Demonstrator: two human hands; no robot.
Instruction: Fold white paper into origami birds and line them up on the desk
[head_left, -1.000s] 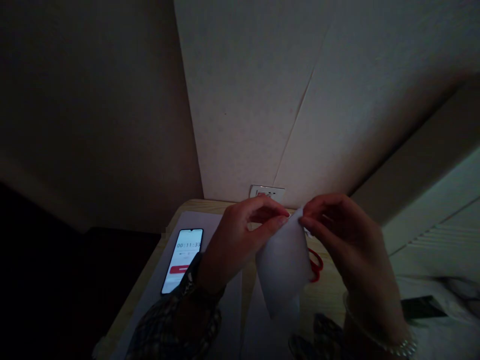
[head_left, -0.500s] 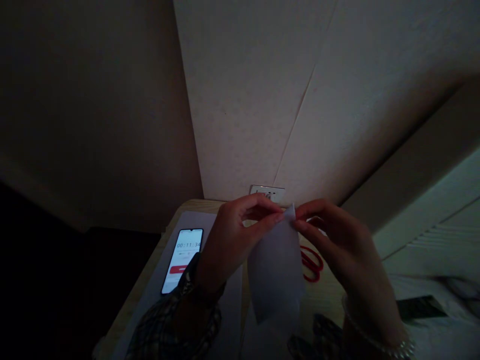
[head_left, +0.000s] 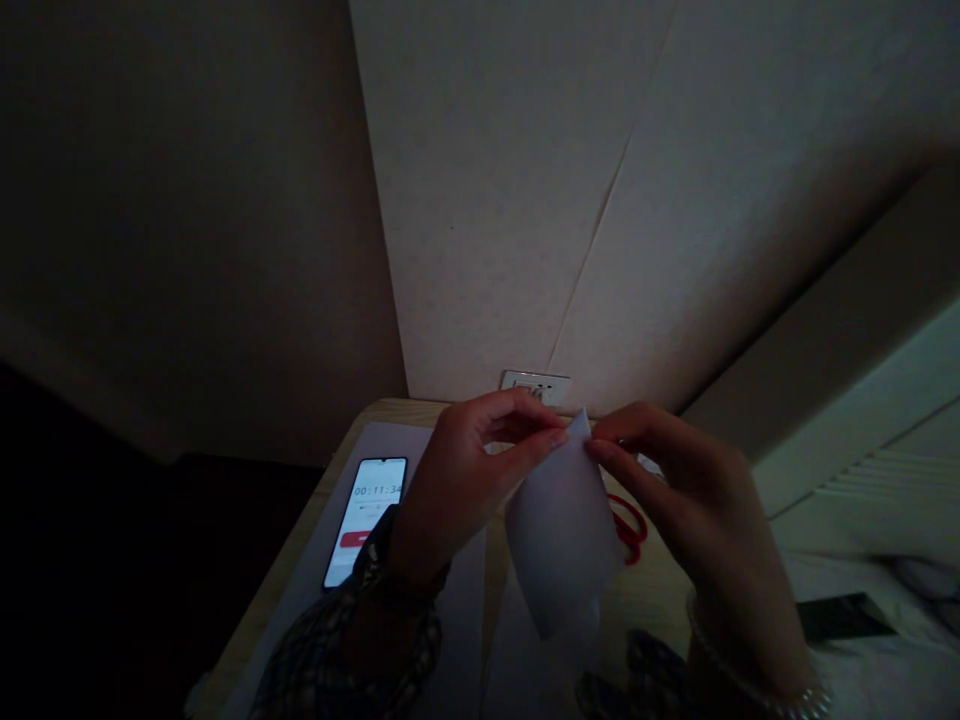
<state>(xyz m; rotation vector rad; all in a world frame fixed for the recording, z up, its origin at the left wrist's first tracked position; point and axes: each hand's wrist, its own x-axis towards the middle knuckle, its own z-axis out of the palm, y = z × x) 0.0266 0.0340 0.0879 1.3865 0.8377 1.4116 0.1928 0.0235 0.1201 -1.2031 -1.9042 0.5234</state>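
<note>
A piece of white paper point(head_left: 562, 530) hangs down between my hands, its pointed top corner sticking up between the fingertips. On its left side, my left hand point(head_left: 480, 470) pinches the paper near that corner with thumb and forefinger. Close by on the right, my right hand point(head_left: 682, 490) pinches the same top part. Below the hanging piece, more white paper point(head_left: 517, 650) lies on the wooden table point(head_left: 637, 600). Red-handled scissors point(head_left: 631, 528) rest behind the paper, partly hidden by it and by my right hand.
A phone point(head_left: 367, 510) showing a timer lies on a white sheet point(head_left: 457, 620) at the table's left. A wall socket point(head_left: 551, 385) sits behind the table's back edge. A dark flat object point(head_left: 844, 617) and a blurred cable lie on a pale surface at the right.
The lower part of the hanging paper has swung slightly to the right and covers more of the scissors. Both hands have stayed nearly in place, still pinching.
</note>
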